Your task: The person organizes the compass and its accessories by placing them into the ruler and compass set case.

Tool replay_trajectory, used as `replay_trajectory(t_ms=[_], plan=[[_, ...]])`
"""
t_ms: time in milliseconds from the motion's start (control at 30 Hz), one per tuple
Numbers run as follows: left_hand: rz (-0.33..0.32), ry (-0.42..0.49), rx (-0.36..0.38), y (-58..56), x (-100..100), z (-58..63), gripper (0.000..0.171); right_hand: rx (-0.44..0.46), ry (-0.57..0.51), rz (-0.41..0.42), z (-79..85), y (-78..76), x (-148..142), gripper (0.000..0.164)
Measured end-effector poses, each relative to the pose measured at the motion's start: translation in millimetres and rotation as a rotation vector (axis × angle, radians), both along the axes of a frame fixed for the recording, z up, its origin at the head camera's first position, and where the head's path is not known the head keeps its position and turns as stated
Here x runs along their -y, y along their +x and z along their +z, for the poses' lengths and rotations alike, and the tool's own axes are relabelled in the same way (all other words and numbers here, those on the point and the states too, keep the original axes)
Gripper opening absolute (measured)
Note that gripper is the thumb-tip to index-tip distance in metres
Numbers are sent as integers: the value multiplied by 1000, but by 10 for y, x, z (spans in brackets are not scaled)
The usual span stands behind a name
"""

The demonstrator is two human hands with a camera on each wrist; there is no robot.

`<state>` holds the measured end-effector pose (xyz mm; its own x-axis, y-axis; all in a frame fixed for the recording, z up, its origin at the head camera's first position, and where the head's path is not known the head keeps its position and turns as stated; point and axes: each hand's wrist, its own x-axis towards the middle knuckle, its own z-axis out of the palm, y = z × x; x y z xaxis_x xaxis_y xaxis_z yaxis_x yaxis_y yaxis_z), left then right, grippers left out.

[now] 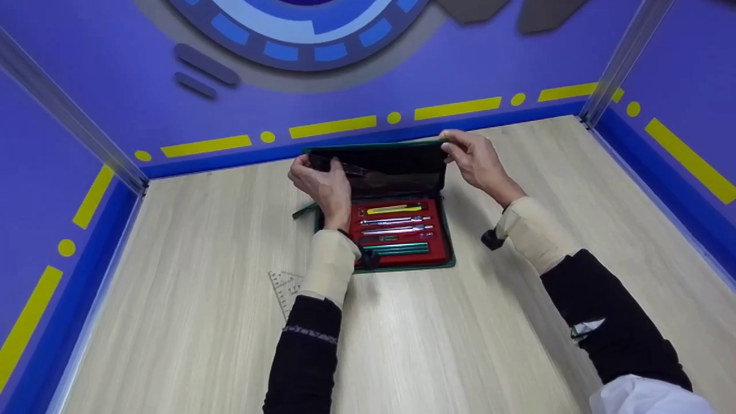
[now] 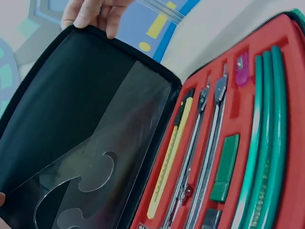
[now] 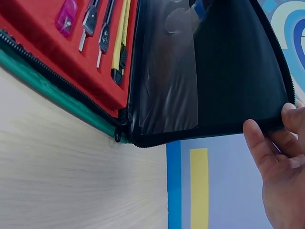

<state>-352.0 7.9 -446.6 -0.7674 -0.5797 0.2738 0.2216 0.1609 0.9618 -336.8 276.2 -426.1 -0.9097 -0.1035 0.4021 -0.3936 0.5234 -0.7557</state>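
Observation:
A green zip case (image 1: 448, 261) stands with its black-lined lid (image 1: 397, 155) raised. My right hand (image 1: 474, 164) pinches the lid's top right corner between thumb and fingers. At the lid's left side, my left hand (image 1: 325, 190) grips the edge, its thumb on the inner face. A clear French curve (image 2: 78, 186) sits in the lid's transparent pocket (image 3: 167, 95). In the red tray (image 1: 440, 241) lie a yellow utility knife (image 2: 171, 162), two metal compasses (image 2: 209, 148), a pink sharpener (image 2: 242, 69), a small green case (image 2: 225, 167) and several green pencils (image 2: 264, 157).
A clear set square (image 1: 282, 290) lies on the wooden table (image 1: 201, 287), left of my left forearm and partly hidden by it. Blue printed panels (image 1: 345, 103) wall the table at the back and both sides. A green strap (image 1: 303, 211) sticks out at the case's left.

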Motion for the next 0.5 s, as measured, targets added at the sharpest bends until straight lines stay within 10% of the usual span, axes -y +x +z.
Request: replay_trajectory(t_ms=[500], plan=[[52, -210, 194, 23, 38, -8, 62, 1, -15, 21, 11, 2, 33, 22]])
